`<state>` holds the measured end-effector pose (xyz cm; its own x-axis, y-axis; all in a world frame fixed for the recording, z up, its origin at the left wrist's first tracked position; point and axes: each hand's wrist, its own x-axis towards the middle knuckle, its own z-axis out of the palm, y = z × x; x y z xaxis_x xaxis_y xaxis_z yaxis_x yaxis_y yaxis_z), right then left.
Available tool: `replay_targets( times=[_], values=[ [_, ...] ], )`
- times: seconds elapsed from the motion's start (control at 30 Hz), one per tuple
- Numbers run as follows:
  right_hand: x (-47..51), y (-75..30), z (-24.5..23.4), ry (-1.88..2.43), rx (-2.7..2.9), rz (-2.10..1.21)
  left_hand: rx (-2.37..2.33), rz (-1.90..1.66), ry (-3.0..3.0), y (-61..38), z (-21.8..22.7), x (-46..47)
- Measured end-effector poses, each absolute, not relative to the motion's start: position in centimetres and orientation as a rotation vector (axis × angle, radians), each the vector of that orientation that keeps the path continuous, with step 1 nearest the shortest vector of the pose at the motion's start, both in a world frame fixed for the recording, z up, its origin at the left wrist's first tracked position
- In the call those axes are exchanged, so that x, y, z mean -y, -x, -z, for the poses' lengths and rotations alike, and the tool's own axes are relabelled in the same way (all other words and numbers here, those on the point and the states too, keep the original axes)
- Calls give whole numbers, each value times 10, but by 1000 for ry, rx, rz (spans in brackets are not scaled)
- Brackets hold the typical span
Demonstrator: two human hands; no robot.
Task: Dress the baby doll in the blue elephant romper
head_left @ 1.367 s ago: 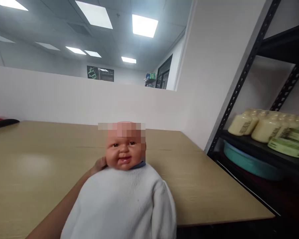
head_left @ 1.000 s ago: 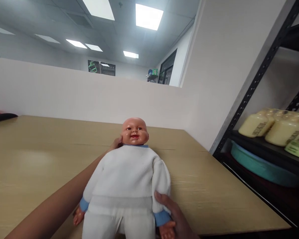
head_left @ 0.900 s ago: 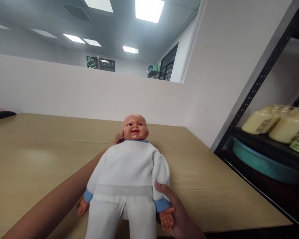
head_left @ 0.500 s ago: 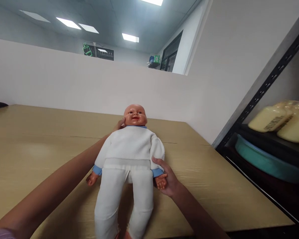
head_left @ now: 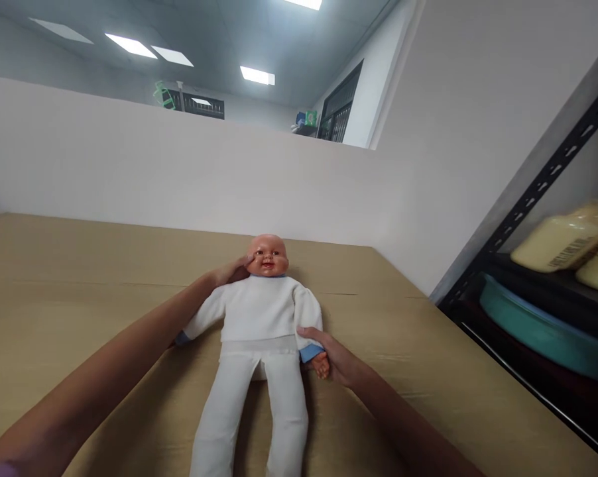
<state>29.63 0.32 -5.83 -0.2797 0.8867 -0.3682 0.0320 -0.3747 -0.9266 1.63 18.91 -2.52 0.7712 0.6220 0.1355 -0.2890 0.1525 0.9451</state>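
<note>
An even, gentle hold suits the baby doll [head_left: 259, 344] best, its head [head_left: 270, 244] supported and its arm unpulled. The right hand [head_left: 337, 356] is clasped around the white sleeve [head_left: 307, 310] near the blue cuff [head_left: 309, 352]; the left hand [head_left: 233, 269] touches the head, its grip partly hidden and hard to tell. Bald, in white top [head_left: 260, 308] and trousers [head_left: 286, 407], the doll lies face up on the tabletop [head_left: 398, 377], lower centre of the frame.
</note>
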Motion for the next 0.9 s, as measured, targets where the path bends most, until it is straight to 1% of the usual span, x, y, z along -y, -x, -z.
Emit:
replay_targets(
  times=[0.17,0.4,0.63,0.9],
  values=[
    [-7,-309,60,1381,1337,-1537,-394,-642,-1256,-19,35,-195],
    [-15,-334,57,1442,1472,-1228,-479,-555,-1261,-29,30,-193],
    [-17,-327,64,1494,1548,-934,-553,-595,-1242,-28,22,-209],
    [-16,-322,77,1633,1672,-567,-629,-641,-1236,-30,30,-221]
  ],
)
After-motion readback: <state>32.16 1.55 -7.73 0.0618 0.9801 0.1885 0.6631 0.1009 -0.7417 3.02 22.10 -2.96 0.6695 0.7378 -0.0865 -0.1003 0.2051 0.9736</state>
